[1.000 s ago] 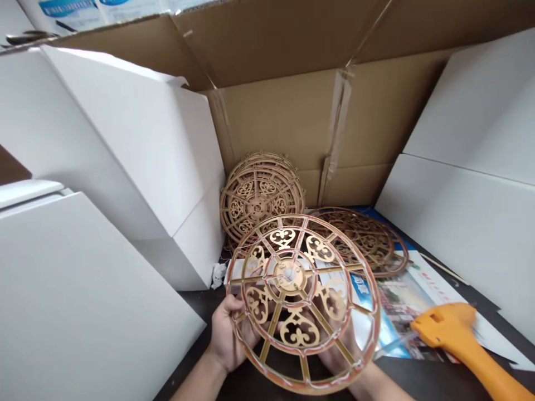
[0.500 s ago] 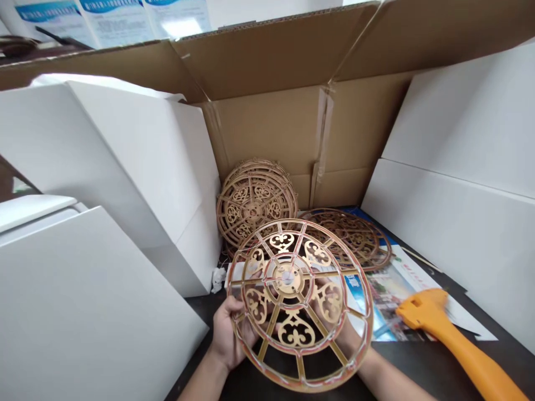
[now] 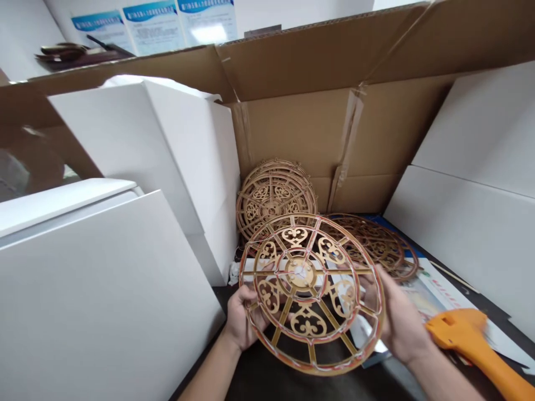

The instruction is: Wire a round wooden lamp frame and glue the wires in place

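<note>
A round gold openwork panel (image 3: 301, 272), with spokes, scrolled heart-shaped ornaments and reddish lines with glossy clear strands along its rings, is held up tilted towards me. My left hand (image 3: 244, 320) is closed on its left rim, thumb in front and fingers behind. At the opposite rim, my right hand (image 3: 399, 317) grips the edge, its fingers partly hidden behind the panel. Just right of that hand lies an orange glue gun (image 3: 457, 328), its handle running out of the lower right corner.
Similar round panels (image 3: 271, 192) lean in a stack against the cardboard wall (image 3: 301, 125). More panels (image 3: 401, 253) lie flat behind the held one. White boxes (image 3: 192, 150) stand at left, white panels (image 3: 480, 139) at right. Printed paper (image 3: 443, 287) lies on the dark table (image 3: 280, 373).
My right hand has moved from behind the panel to its right rim. My left hand keeps its grip. The whole view has shifted, so surroundings sit farther right.
</note>
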Demonstrator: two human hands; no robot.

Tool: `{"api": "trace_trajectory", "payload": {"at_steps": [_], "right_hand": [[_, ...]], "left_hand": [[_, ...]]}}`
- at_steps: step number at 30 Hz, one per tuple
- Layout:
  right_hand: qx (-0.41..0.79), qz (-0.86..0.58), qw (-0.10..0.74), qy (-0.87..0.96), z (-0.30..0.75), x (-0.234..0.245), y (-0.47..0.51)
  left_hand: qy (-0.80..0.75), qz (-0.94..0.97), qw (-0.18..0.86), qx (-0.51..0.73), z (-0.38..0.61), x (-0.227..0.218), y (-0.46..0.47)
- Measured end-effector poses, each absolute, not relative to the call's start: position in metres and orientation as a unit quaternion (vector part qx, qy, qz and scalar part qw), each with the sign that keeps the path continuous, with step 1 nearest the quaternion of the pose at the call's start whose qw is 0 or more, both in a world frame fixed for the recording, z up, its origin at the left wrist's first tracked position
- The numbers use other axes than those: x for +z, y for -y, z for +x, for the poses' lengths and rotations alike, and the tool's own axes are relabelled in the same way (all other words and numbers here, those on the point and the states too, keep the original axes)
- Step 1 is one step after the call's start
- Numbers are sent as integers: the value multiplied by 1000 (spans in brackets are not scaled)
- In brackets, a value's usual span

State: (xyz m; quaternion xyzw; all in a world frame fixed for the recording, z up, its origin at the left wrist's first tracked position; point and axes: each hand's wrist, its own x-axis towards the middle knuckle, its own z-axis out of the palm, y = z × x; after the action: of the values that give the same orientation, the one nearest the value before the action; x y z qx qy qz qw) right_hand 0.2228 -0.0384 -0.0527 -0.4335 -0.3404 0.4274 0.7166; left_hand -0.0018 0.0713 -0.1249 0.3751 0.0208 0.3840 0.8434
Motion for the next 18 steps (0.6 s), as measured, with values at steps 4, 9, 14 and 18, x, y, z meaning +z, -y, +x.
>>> {"api": "trace_trajectory", "payload": {"at_steps": [4, 9, 14, 18], "right_hand": [[496, -434, 672, 337, 234, -35, 44], [446, -472, 690, 321, 235, -62, 37], [394, -453, 717, 355, 241, -71, 36], [394, -417, 728, 375, 237, -69, 42]], "left_hand": [[-113, 435, 795, 407, -4, -121, -72], [-270, 493, 654, 507, -9, -122, -54], [-334, 682, 232, 608, -9, -121, -19], [-267, 810, -28, 522, -12, -120, -15]]}}
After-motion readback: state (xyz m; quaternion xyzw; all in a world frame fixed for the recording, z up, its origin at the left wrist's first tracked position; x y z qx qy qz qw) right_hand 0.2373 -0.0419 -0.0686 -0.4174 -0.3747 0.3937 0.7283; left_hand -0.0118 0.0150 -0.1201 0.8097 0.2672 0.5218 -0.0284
